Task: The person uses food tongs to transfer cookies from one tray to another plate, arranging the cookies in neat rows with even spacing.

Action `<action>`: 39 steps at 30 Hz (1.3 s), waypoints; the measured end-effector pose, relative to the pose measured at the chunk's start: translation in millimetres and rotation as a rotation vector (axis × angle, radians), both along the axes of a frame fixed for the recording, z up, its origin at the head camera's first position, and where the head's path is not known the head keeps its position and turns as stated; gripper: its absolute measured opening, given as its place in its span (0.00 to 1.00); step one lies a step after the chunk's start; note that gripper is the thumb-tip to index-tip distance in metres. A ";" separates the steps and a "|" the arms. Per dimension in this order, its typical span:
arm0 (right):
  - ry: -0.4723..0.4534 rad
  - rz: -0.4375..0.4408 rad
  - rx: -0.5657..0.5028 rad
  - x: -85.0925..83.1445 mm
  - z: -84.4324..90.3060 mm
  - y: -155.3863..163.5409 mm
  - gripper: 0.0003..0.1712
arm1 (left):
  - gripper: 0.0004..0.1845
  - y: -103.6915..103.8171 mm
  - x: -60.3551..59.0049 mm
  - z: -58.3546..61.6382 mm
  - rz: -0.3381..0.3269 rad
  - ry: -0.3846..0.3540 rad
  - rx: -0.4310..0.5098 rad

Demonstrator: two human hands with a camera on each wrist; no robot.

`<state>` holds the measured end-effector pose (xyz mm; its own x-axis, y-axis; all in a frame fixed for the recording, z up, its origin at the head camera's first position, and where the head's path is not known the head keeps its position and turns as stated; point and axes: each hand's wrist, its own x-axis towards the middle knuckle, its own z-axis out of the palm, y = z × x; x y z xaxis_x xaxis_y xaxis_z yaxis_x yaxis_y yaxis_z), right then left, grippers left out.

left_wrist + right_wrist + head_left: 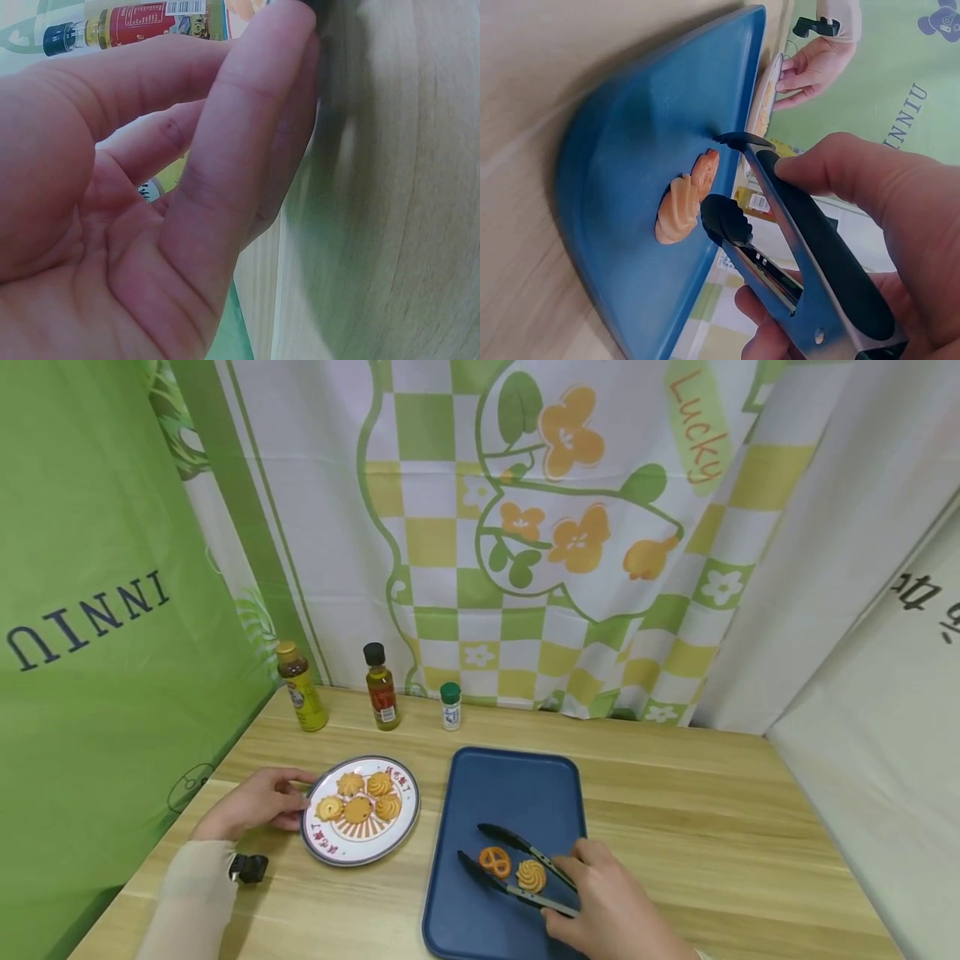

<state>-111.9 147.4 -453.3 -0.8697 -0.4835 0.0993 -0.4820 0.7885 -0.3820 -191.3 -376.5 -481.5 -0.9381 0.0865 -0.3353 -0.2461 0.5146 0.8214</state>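
My left hand (255, 802) grips the left rim of a round white plate (405, 822) with red lettering, which bears several swirled cookies (358, 810). In the left wrist view the fingers hide most of that grip. Metal tongs with black tips (517, 892) are held in my right hand (615, 902), thumb on one arm and fingers on the other. Their tips are spread over a blue tray (517, 785). Between the arms, a pretzel-shaped cookie (495, 861) and a swirled cookie (531, 876) lie side by side on the tray, apparently unpinched in the right wrist view.
Along the back of the wooden table (675, 827) stand a yellow-labelled bottle (305, 697), a black-capped bottle (383, 693) and a small green-capped shaker (451, 710). A patterned curtain (525, 635) hangs behind them, with a green cloth (97, 693) on the left.
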 end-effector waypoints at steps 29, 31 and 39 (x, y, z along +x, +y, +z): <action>-0.046 0.012 0.081 5.9 12.5 24.0 0.33 | 0.29 2.0 -0.7 1.2 0.020 -0.007 -0.009; -0.041 0.013 0.080 5.6 12.9 23.4 0.32 | 0.29 2.2 -0.7 1.6 0.020 -0.011 -0.008; -0.122 0.008 0.062 4.1 16.0 15.1 0.30 | 0.29 1.6 -0.6 -0.5 0.010 -0.009 0.003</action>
<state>-107.8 162.5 -437.3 -0.8698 -0.4920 -0.0378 -0.4407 0.8090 -0.3889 -191.9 -374.9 -482.0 -0.9358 0.0781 -0.3437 -0.2590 0.5091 0.8208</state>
